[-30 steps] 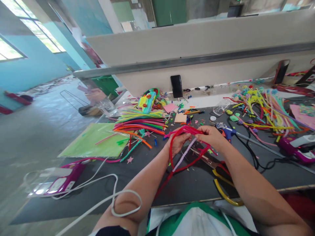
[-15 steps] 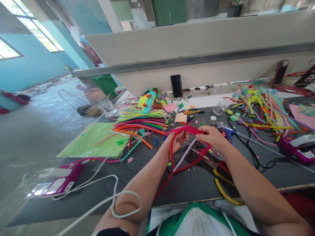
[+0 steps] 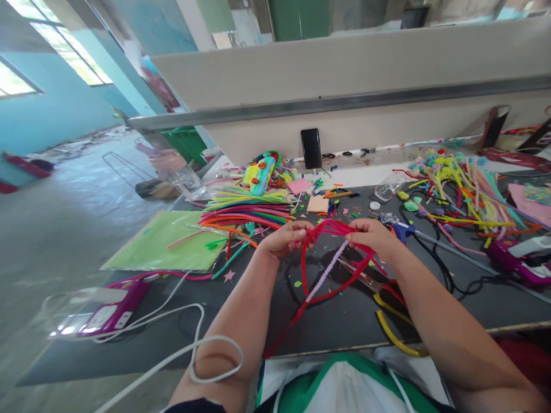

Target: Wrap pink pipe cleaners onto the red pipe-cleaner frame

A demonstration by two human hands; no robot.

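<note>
Both my hands hold a bundle of red pipe cleaners [image 3: 327,287] above the dark table [image 3: 172,321]. My left hand [image 3: 284,239] is closed, pinching the red loop at its top left. My right hand [image 3: 373,236] is closed on the top right of the same loop, where a pale lilac pipe cleaner [image 3: 328,271] also hangs down. The red strands trail toward my body and end near the table's front edge.
A stack of coloured pipe cleaners [image 3: 245,213] and a green sheet [image 3: 166,248] lie at left. A blue glue gun [image 3: 398,230] sits by my right hand. Yellow-handled scissors [image 3: 394,330], a pink device [image 3: 109,307] with white cable, and a phone [image 3: 310,148] are nearby.
My left hand has shifted left and turned, spreading the top of the red loop wider. My right hand has stayed almost in place.
</note>
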